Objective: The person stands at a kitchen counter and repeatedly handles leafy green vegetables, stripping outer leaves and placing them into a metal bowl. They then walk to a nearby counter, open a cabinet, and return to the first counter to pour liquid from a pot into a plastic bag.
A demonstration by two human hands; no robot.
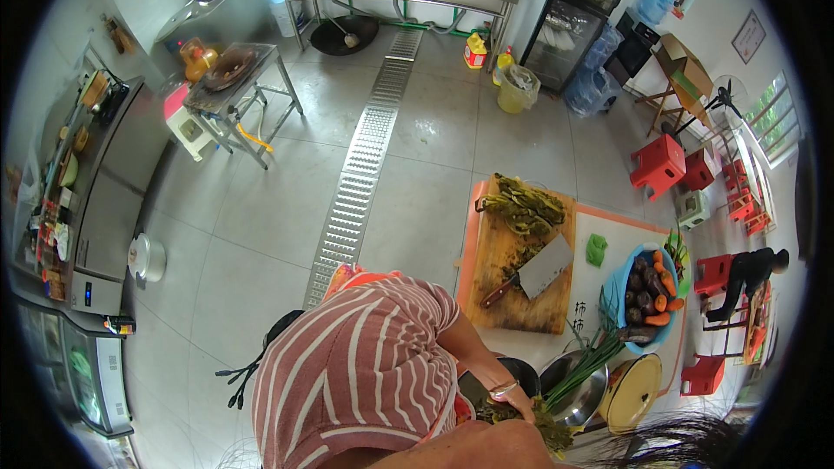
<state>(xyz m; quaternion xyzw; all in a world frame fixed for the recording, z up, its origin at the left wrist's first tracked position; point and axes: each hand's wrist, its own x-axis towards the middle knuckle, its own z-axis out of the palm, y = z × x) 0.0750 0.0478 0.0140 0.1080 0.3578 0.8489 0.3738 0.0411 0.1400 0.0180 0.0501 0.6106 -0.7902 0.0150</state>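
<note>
My left hand [519,402], with a bracelet at the wrist, reaches down among dark pickled leafy greens [554,433] at the bottom; its fingertips are hidden. Bare skin of an arm or shoulder covers the bottom edge, and my right hand is out of view. Beside the greens are a black basin [521,370], a steel bowl [573,397] with long green stalks [589,361] across it, and a yellow basin [631,394]. Farther up, a cleaver [546,267] lies on a wooden cutting board [488,254], near chopped bits and a pile of leafy greens [523,205].
On the table [596,221] stands a blue basin [612,286] of carrots and dark vegetables, near a green bag [595,250]. Red stools [658,163] and a person in dark clothes [746,280] are at right. A drain grate [358,172] crosses the floor; a white pot [146,257] stands left.
</note>
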